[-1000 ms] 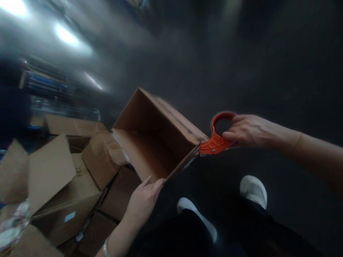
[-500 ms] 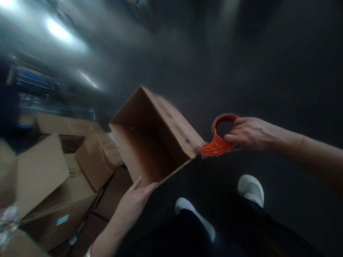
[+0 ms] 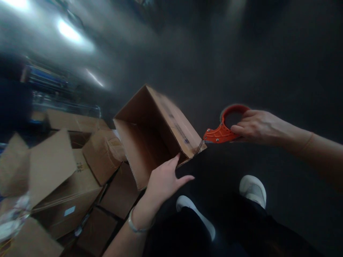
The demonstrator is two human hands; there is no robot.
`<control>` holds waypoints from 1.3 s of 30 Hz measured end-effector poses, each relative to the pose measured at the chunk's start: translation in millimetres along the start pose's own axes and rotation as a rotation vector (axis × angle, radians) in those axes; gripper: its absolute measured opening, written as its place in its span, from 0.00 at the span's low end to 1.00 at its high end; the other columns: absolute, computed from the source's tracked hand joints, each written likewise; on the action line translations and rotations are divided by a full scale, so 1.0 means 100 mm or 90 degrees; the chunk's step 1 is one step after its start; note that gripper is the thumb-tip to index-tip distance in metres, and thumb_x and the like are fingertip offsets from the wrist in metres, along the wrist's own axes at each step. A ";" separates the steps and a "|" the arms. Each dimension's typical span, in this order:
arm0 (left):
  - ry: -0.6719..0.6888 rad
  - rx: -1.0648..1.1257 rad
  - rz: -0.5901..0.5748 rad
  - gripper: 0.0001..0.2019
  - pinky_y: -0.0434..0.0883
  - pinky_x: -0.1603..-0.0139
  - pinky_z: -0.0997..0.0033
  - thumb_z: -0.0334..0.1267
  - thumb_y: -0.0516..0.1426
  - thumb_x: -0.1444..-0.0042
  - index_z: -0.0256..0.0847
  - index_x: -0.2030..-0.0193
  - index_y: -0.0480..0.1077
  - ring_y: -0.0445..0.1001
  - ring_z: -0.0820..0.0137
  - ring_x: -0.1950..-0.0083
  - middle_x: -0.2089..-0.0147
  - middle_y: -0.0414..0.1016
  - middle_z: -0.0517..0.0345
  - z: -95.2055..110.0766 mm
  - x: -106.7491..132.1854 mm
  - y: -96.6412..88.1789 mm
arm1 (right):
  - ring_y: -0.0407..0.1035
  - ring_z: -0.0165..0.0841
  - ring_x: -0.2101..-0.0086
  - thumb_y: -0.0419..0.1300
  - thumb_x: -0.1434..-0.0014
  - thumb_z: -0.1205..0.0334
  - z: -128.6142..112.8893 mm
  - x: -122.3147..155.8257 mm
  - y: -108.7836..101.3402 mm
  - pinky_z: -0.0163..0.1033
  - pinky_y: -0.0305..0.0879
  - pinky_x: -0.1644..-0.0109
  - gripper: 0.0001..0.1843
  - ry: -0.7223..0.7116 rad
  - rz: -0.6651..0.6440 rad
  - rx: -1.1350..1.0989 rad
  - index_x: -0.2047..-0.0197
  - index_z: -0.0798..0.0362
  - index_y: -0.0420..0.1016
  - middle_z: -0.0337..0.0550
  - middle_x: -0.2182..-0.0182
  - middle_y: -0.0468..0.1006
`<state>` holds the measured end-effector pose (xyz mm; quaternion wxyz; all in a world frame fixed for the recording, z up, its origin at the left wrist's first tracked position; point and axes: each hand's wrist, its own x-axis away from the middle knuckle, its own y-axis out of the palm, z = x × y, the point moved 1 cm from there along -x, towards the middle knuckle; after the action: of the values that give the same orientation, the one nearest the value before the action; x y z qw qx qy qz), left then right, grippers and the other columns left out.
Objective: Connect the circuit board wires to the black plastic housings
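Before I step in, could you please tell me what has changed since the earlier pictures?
The left hand has let go of the lower corner of the cardboard box and moved up and right in the picture, thumb spread. The orange tape dispenser has shifted slightly up and right. The right hand still grips it; the box remains open and the shoes stay put.

Open cardboard box [image 3: 175, 119] and tape dispenser [image 3: 217, 135]. The box, plain brown and rectangular, is tilted at centre, its mouth turned toward the near left and its interior in shadow; its right-hand outer wall bears a lengthwise band with dark marks. The dispenser, orange with a large ring and visible rivets, lies to the right, its narrow head at the box's right corner; contact is unclear.
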<state>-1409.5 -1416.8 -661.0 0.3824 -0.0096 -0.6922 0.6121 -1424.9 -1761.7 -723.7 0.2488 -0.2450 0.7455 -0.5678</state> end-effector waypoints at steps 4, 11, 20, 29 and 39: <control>-0.046 -0.081 0.038 0.16 0.73 0.61 0.65 0.49 0.56 0.42 0.35 0.61 0.70 0.75 0.62 0.59 0.62 0.74 0.49 0.39 -0.43 0.01 | 0.66 0.33 0.75 0.49 0.35 0.54 0.08 0.03 0.02 0.43 0.56 0.58 0.13 0.011 -0.002 0.025 0.65 0.51 0.67 0.37 0.76 0.74; 0.216 -0.088 -0.044 0.07 0.71 0.55 0.67 0.30 0.52 0.39 0.38 0.63 0.72 0.70 0.67 0.56 0.61 0.73 0.53 0.08 -0.18 0.16 | 0.67 0.32 0.73 0.49 0.34 0.56 -0.07 -0.05 0.06 0.43 0.54 0.54 0.11 -0.059 -0.025 -0.034 0.63 0.51 0.66 0.37 0.75 0.74; 0.369 -0.113 -0.129 0.06 0.68 0.57 0.63 0.30 0.54 0.41 0.39 0.67 0.71 0.67 0.65 0.58 0.64 0.72 0.53 -0.37 0.28 0.42 | 0.67 0.31 0.73 0.55 0.37 0.56 -0.32 -0.47 0.23 0.42 0.54 0.55 0.08 -0.149 -0.020 -0.088 0.61 0.52 0.65 0.37 0.74 0.75; 0.222 -0.041 -0.172 0.14 0.63 0.45 0.59 0.45 0.61 0.47 0.38 0.58 0.72 0.68 0.59 0.47 0.54 0.73 0.50 -0.33 0.32 0.28 | 0.67 0.33 0.74 0.50 0.34 0.54 -0.30 -0.49 0.16 0.42 0.53 0.59 0.12 -0.052 -0.013 -0.047 0.63 0.53 0.66 0.40 0.74 0.76; -0.107 -0.003 -0.140 0.15 0.68 0.67 0.66 0.47 0.48 0.39 0.38 0.62 0.70 0.76 0.60 0.66 0.68 0.76 0.50 0.33 0.12 0.22 | 0.66 0.33 0.75 0.50 0.35 0.54 -0.46 -0.39 0.18 0.40 0.50 0.62 0.12 0.063 0.009 0.027 0.64 0.53 0.66 0.40 0.75 0.75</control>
<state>-1446.1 -1433.4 -672.3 0.3879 0.1167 -0.7202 0.5632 -1426.2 -1699.0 -726.5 0.2207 -0.2057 0.7463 -0.5934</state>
